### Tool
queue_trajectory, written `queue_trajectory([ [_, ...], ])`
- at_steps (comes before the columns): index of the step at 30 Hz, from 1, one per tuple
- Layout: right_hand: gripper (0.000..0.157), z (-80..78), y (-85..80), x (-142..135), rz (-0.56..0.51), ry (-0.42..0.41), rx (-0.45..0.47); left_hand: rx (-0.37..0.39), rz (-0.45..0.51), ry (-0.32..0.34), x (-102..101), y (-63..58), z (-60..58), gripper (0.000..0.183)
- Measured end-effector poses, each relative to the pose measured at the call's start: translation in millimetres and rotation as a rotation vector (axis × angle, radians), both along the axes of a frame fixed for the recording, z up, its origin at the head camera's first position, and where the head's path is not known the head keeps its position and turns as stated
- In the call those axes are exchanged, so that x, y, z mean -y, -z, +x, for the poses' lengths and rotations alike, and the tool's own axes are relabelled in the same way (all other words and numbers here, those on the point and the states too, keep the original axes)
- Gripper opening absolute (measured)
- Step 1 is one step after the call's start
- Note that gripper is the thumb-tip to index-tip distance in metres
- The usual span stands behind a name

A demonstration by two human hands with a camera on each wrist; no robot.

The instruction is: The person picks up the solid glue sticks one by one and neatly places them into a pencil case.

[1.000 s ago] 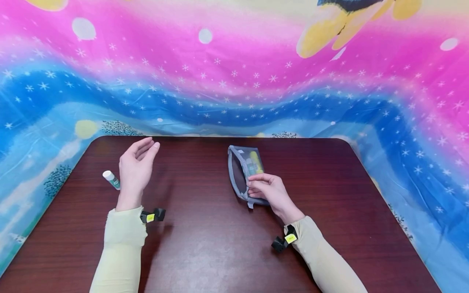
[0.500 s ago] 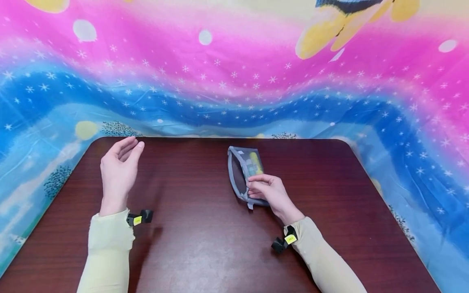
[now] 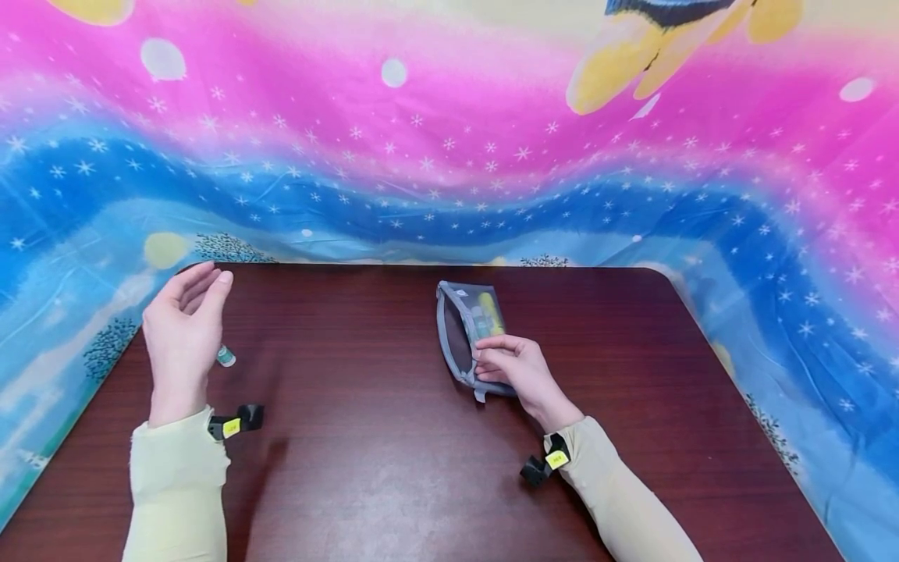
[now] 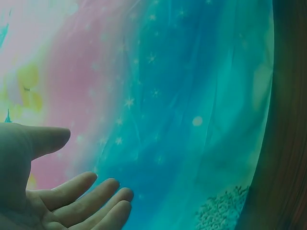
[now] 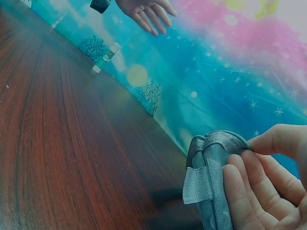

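Table [image 3: 597, 328]: dark wood; work spans its left side and middle. Step in hand, by my judgement: putting things into a pouch, at the point of reaching for the next one.

Pouch [image 3: 469, 320]: lies right of centre, mouth unzipped and gaping toward the left.

Left hand [image 3: 184, 332]: raised at the table's left, nothing in its grasp; fingers fairly straight and close together, thumb spread well away.

Right hand [image 3: 523, 371]: fingers pinch the mouth's edge at the pouch's near end, the others resting against its side.

Stick [image 5: 106, 57]: at the table's left, seemingly upright. In the head view the left hand hides most of it; the right wrist view shows a clear gap, with the hand above and no contact. Next move probably calls for lowering the left hand and bringing thumb and fingers around the stick, pouch mouth held wide.

Yellow item [image 3: 489, 308]: inside the pouch, on the far side of the right fingers; kind unclear.
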State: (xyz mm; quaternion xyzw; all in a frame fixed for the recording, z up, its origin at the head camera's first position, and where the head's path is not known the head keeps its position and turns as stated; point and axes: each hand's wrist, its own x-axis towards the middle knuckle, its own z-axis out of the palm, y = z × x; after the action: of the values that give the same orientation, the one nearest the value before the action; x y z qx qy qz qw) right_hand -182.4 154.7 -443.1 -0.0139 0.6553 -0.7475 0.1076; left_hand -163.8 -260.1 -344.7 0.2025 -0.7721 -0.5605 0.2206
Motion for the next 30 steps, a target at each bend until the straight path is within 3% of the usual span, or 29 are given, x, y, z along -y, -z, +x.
queue_trajectory([
  [14,0.025,0.2,1.0,0,0.005,-0.008,0.007,0.046,0.071,-0.093,22,5.7,6.4,0.048],
  [30,0.025,0.5,0.9,-1,0.013,-0.011,0.011,0.174,0.117,-0.131,40,39.2,2.6,0.066],
])
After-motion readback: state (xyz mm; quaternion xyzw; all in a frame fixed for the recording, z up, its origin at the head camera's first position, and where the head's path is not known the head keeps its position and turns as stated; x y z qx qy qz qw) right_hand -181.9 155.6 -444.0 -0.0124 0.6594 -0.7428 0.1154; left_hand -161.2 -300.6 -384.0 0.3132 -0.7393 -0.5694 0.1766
